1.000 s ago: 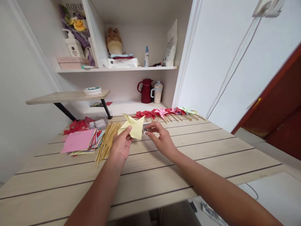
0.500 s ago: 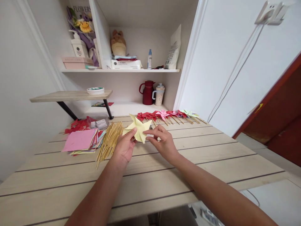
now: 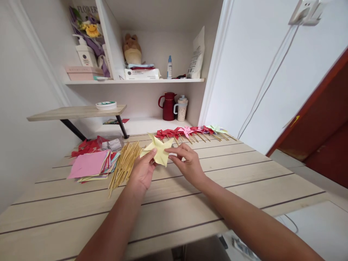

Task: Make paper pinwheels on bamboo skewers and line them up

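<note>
A pale yellow folded paper pinwheel point(image 3: 159, 150) is held just above the wooden table point(image 3: 190, 195). My left hand point(image 3: 143, 172) pinches its lower left edge between thumb and fingers. My right hand point(image 3: 187, 163) pinches its right side near the centre. A bundle of thin bamboo sticks point(image 3: 123, 165) lies on the table just left of my left hand. A stack of coloured paper squares point(image 3: 91, 165), pink on top, lies further left.
A row of finished pinwheels on sticks point(image 3: 193, 132), mostly red and pink, lies along the table's far edge. Red paper scraps point(image 3: 87, 145) sit at the far left. A red jug point(image 3: 168, 106) and a mug point(image 3: 181, 107) stand on the shelf behind.
The yellow pinwheel has been turned between my hands, and my right hand has come in closer against its right side. A small shiny thing seen at my right fingers one second ago no longer shows.
</note>
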Demonstrator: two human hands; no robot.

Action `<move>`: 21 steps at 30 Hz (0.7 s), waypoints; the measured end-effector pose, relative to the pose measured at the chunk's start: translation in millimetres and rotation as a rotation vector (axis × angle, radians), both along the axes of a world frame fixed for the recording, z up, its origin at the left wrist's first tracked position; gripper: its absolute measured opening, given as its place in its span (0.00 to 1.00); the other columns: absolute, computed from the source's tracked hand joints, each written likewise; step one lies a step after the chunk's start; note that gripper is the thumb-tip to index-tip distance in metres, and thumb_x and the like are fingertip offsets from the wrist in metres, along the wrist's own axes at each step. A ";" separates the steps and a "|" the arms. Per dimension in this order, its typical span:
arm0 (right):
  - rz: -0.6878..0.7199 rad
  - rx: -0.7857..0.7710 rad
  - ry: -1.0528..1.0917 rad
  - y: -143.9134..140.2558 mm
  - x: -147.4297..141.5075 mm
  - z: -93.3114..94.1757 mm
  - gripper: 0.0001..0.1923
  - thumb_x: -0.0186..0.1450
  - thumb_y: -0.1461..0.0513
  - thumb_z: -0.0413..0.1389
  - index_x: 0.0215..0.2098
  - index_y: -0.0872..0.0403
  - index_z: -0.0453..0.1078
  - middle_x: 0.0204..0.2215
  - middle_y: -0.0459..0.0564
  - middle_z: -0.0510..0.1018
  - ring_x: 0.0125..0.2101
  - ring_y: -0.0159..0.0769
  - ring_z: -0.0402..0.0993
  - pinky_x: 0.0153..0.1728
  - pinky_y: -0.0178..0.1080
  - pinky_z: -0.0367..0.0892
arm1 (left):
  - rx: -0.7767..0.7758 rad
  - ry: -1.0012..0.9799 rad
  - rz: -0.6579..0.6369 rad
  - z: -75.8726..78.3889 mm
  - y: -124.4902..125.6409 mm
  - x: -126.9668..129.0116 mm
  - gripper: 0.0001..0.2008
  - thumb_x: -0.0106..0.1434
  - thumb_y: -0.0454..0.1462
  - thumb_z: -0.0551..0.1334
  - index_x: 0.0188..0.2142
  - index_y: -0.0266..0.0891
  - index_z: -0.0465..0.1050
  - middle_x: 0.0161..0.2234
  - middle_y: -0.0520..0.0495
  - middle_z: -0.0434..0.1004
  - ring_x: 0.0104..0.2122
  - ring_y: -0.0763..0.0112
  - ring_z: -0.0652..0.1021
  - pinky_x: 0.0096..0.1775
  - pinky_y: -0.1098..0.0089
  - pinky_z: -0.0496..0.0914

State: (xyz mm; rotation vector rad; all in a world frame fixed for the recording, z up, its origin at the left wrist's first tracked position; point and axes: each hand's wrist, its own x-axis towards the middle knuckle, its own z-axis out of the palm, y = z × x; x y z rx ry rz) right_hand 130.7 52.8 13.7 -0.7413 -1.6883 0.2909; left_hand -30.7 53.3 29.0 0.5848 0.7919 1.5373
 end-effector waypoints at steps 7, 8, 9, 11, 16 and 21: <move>-0.009 0.052 -0.032 0.1 -1.3 0.1 0.20 0.65 0.72 0.54 0.46 0.44 0.79 0.30 0.46 0.63 0.30 0.33 0.66 0.33 0.37 0.68 | -0.031 -0.038 -0.015 1.2 0.7 -0.8 0.10 0.57 0.27 0.69 0.39 0.35 0.80 0.41 0.41 0.84 0.35 0.68 0.82 0.36 0.71 0.77; -0.004 0.047 -0.033 -0.2 -1.4 0.0 0.18 0.66 0.71 0.55 0.44 0.44 0.80 0.30 0.46 0.63 0.30 0.33 0.66 0.32 0.37 0.68 | -0.032 -0.040 -0.025 0.9 0.7 -0.5 0.10 0.57 0.27 0.69 0.40 0.35 0.80 0.42 0.41 0.84 0.36 0.68 0.82 0.36 0.71 0.77; 0.004 0.039 -0.033 -0.5 -1.4 -0.1 0.16 0.65 0.70 0.56 0.43 0.45 0.80 0.30 0.46 0.64 0.30 0.33 0.66 0.32 0.37 0.67 | -0.034 -0.041 -0.032 0.7 0.7 -0.2 0.11 0.56 0.27 0.69 0.40 0.35 0.80 0.42 0.41 0.84 0.36 0.67 0.82 0.36 0.71 0.77; 0.010 0.019 -0.028 -0.8 -1.4 -0.3 0.12 0.65 0.68 0.59 0.39 0.45 0.81 0.30 0.46 0.64 0.30 0.33 0.66 0.31 0.37 0.67 | -0.038 -0.037 -0.040 0.3 0.8 0.1 0.11 0.56 0.27 0.70 0.40 0.34 0.80 0.42 0.41 0.84 0.36 0.67 0.82 0.36 0.71 0.77; 0.009 -0.003 0.012 -0.4 -0.9 -0.3 0.09 0.64 0.67 0.62 0.37 0.46 0.81 0.29 0.46 0.65 0.29 0.33 0.66 0.31 0.38 0.66 | -0.009 -0.017 -0.065 -1.2 0.4 1.3 0.10 0.56 0.28 0.71 0.39 0.33 0.80 0.42 0.41 0.84 0.37 0.67 0.82 0.37 0.71 0.77; 0.007 -0.043 0.028 -1.2 -1.6 1.3 0.04 0.63 0.65 0.64 0.34 0.49 0.81 0.27 0.45 0.65 0.27 0.32 0.64 0.29 0.37 0.64 | 0.062 0.046 -0.095 -3.2 -3.5 6.7 0.12 0.53 0.30 0.73 0.39 0.32 0.81 0.41 0.40 0.84 0.37 0.67 0.82 0.38 0.70 0.76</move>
